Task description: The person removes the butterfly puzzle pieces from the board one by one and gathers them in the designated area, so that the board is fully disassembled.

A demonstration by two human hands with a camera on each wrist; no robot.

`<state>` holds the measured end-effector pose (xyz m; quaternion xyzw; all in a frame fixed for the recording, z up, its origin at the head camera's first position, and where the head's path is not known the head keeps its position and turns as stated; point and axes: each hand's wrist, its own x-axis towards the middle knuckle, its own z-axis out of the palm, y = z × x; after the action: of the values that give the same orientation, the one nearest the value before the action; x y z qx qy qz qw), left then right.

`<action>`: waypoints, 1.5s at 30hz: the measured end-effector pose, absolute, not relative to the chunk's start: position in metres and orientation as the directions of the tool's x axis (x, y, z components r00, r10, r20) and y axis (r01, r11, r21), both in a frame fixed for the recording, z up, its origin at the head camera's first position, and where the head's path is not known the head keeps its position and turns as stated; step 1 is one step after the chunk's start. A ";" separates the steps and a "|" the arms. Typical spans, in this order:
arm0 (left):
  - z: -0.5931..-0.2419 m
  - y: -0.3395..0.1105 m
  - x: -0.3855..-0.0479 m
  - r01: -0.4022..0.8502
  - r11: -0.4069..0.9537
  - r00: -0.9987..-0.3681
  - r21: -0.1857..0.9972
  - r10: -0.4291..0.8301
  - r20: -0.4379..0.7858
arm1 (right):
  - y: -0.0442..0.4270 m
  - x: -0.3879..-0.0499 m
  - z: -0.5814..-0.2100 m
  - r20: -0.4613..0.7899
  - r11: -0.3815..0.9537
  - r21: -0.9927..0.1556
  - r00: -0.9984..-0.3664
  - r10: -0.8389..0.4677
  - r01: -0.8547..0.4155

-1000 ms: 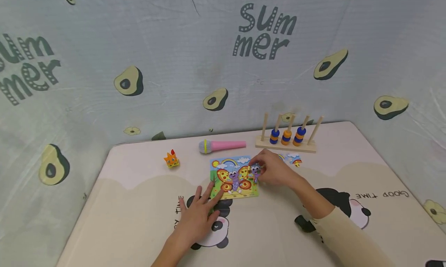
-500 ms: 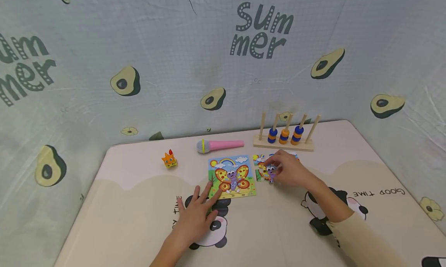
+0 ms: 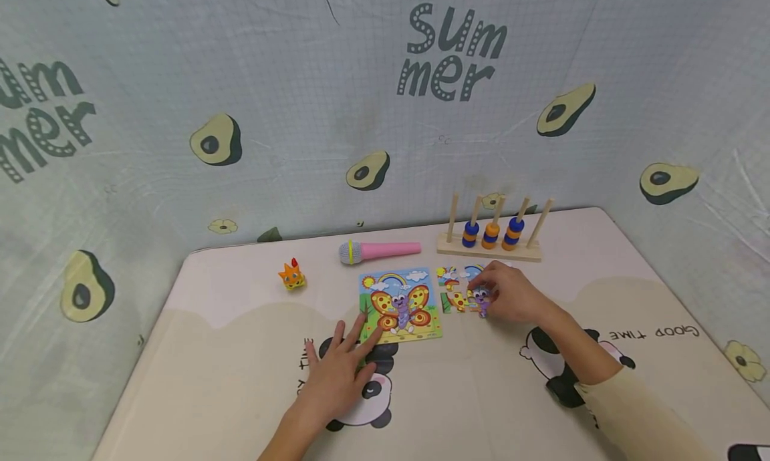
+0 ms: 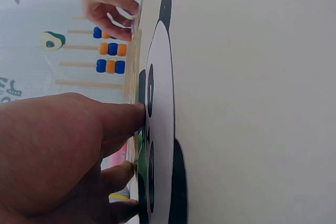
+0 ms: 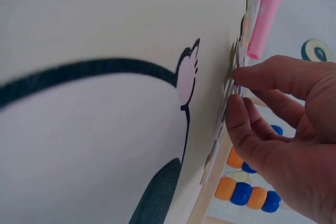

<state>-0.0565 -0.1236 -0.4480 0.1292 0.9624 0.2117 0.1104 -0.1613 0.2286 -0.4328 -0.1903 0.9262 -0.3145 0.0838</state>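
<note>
The butterfly picture board [image 3: 409, 303] lies flat on the table, and the left hand [image 3: 337, 374] rests with spread fingers at its lower left edge. Right of the board, several puzzle pieces [image 3: 448, 276] lie in rows. The right hand [image 3: 511, 294] pinches a piece with a purple butterfly body [image 3: 481, 299] between thumb and fingers, low over the rows. In the right wrist view the fingers of the right hand [image 5: 289, 114] meet at the thin edges of the pieces. The left wrist view shows the left hand [image 4: 63, 150] with its fingertips down on the surface.
A pink toy microphone [image 3: 388, 249] lies behind the board. Further right stands a wooden bead rack [image 3: 490, 250] with blue and orange beads. A small orange toy figure [image 3: 293, 275] is at the left. A patterned cloth covers the table and the wall behind.
The right hand has moved right, away from the board, with the purple butterfly piece, uncovering pieces beside the board. The left hand has stayed in place.
</note>
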 end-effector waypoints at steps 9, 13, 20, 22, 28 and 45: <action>-0.449 -0.123 -0.056 0.206 0.877 -0.943 0.434 0.297 -0.153 | 0.230 -0.161 -0.432 -0.063 0.750 -0.596 -0.914 -0.400 -0.287; -0.449 -0.124 -0.056 0.205 0.877 -0.943 0.435 0.296 -0.153 | 0.230 -0.161 -0.432 -0.068 0.763 -0.582 -0.918 -0.391 -0.282; -0.448 -0.123 -0.056 0.200 0.878 -0.943 0.435 0.292 -0.157 | 0.229 -0.161 -0.433 -0.090 0.772 -0.578 -0.919 -0.383 -0.265; -0.448 -0.124 -0.056 0.201 0.879 -0.943 0.432 0.293 -0.156 | 0.229 -0.162 -0.433 -0.091 0.773 -0.577 -0.920 -0.382 -0.263; -0.449 -0.124 -0.056 0.204 0.879 -0.943 0.431 0.295 -0.156 | 0.229 -0.162 -0.432 -0.081 0.790 -0.549 -0.923 -0.377 -0.274; -0.450 -0.125 -0.055 0.212 0.879 -0.944 0.427 0.297 -0.142 | 0.218 -0.161 -0.424 -0.023 0.751 -0.565 -0.904 -0.427 -0.341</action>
<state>-0.0554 -0.1249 -0.4504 0.1320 0.9639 0.2075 0.1020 -0.1606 0.2177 -0.4239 -0.2060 0.9326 -0.2865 0.0755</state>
